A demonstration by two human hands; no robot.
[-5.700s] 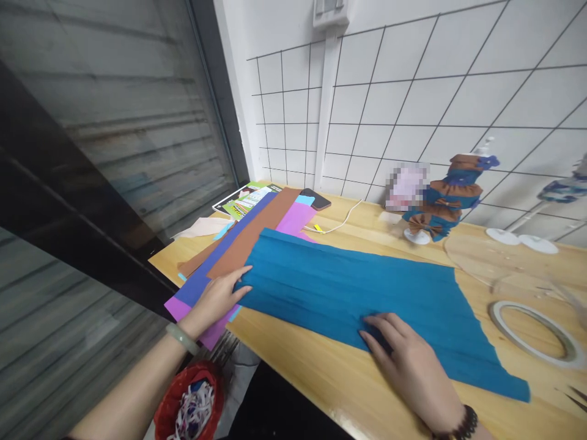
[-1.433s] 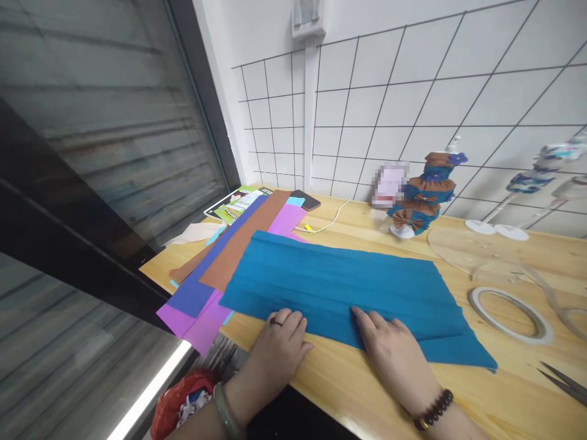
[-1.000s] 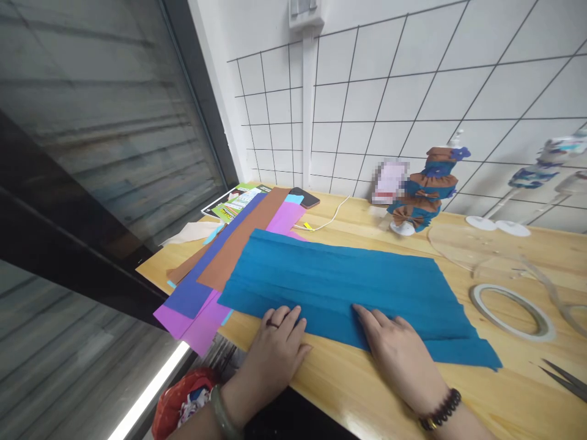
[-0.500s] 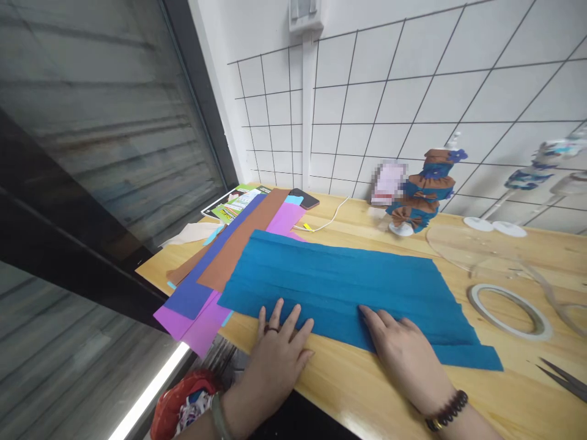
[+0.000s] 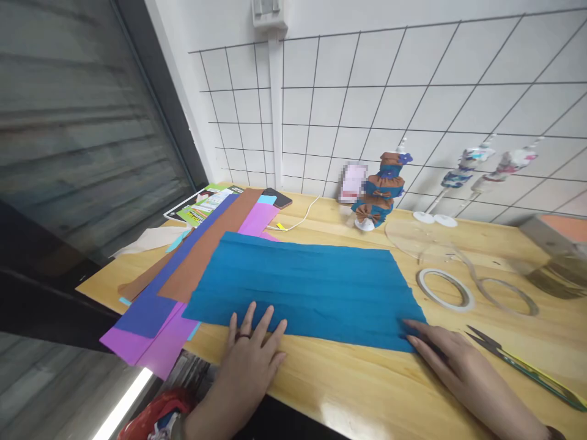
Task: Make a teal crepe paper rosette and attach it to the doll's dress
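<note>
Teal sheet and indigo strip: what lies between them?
Head view: a brown strip lies between the teal sheet and indigo strip, with purple sheet at the near end.

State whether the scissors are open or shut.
Open: on the wooden tabletop, the scissors show their two dark blades spread apart.

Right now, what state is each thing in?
Teal sheet, flat, lightly creased
Left hand, fingers spread on sheet's near edge
Right hand, fingertips at sheet's right near corner, grip unclear
Snips, blades parted
Tape roll, lying flat
Red bin, holding scraps
Phone, lying flat
</note>
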